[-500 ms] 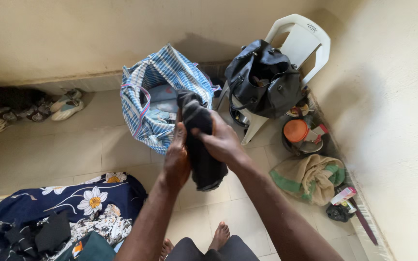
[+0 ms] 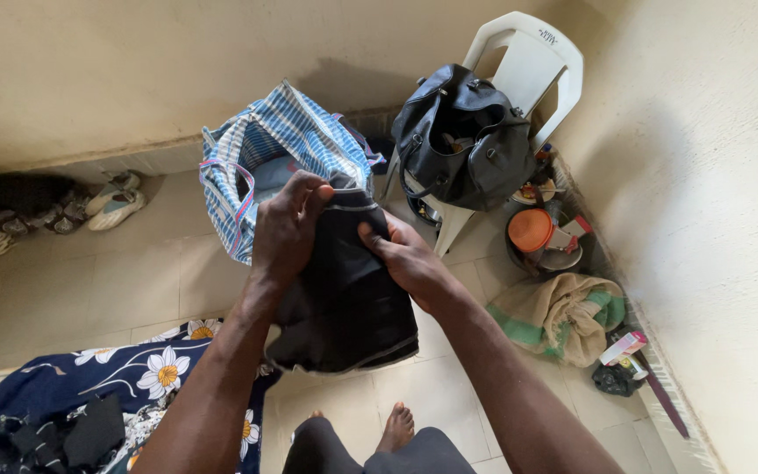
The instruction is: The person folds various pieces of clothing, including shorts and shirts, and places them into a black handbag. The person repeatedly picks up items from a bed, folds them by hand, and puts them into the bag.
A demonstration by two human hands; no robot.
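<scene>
A black garment hangs folded in front of me, held at its top by both hands. My left hand grips its upper left edge with curled fingers. On the upper right edge my right hand pinches the cloth. Just behind the hands stands an open blue-and-white striped bag with clothes inside.
A white plastic chair holds a black leather bag. Beside it sit an orange-lidded container, a tan and green towel and small items along the right wall. Shoes line the far wall. Floral navy cloth lies lower left.
The rolled black garment has opened out wider and now hangs lower. My left hand moved up to its top edge, and the view shifted slightly.
</scene>
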